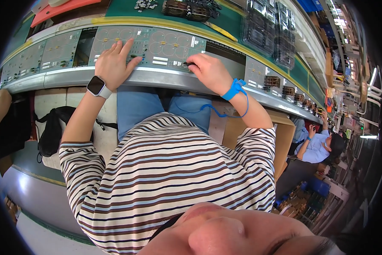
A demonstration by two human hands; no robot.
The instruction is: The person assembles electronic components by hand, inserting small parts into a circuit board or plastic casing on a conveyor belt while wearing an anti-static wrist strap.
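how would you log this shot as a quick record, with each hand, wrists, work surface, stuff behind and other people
left hand: fingers spread over the row of circuit boards
right hand: pinching a small dark part near the boards' lower edge
left wrist: smartwatch
right wrist: blue strap with a coiled cord
work surface: boards along a silver rail
behind: yellow tool, clear plastic trays
other people: co-worker in light blue at right, forearm at far left
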